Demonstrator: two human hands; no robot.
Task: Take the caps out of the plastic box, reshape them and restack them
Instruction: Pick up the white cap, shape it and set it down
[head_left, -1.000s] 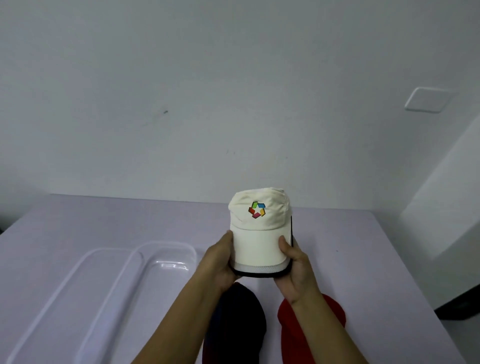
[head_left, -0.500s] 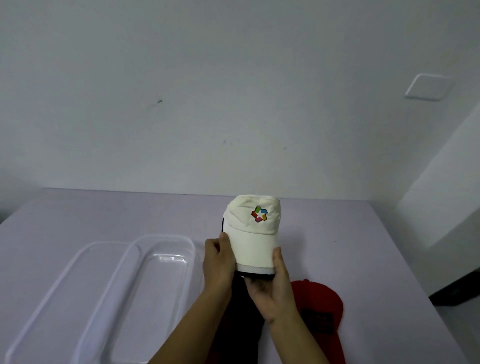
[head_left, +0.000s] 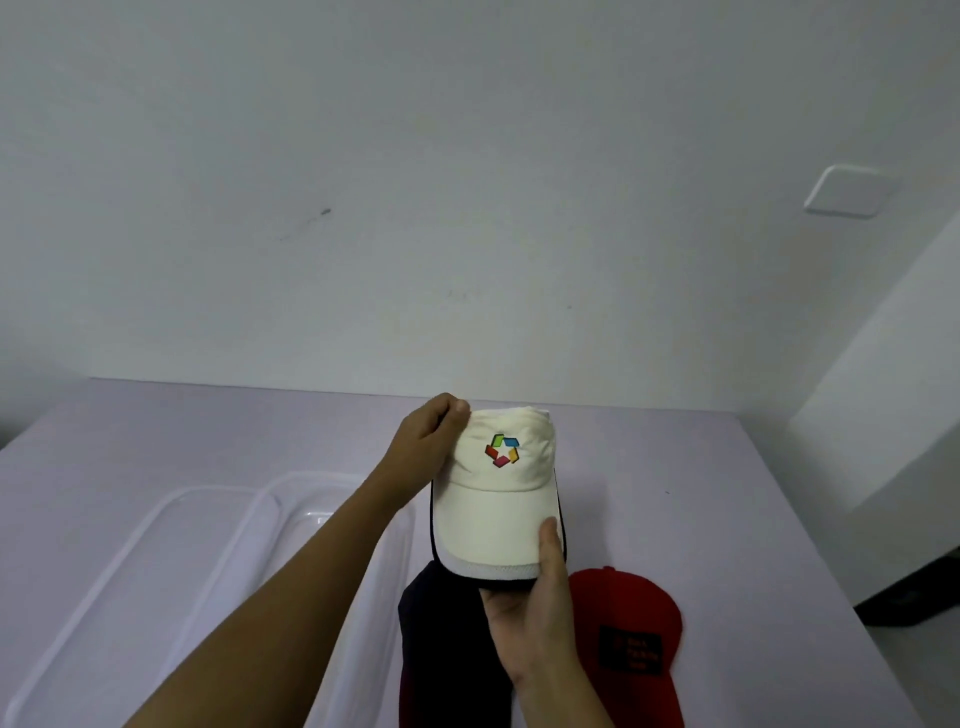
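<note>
I hold a cream cap with a multicoloured logo above the table, its brim toward me. My left hand pinches the crown's upper left side. My right hand grips the brim from below, thumb on top of its right edge. Under them a dark navy cap lies on the table. A red cap with a black patch lies to its right. The clear plastic box stands to the left with nothing visible inside it.
A clear lid lies beside the box on the left. The pale purple table meets a white wall at the back. Its right edge drops off near a white wall corner.
My left hand has moved from the brim's left side up to the crown. My right hand has slid under the brim. The cap now sits a little lower and closer to me.
</note>
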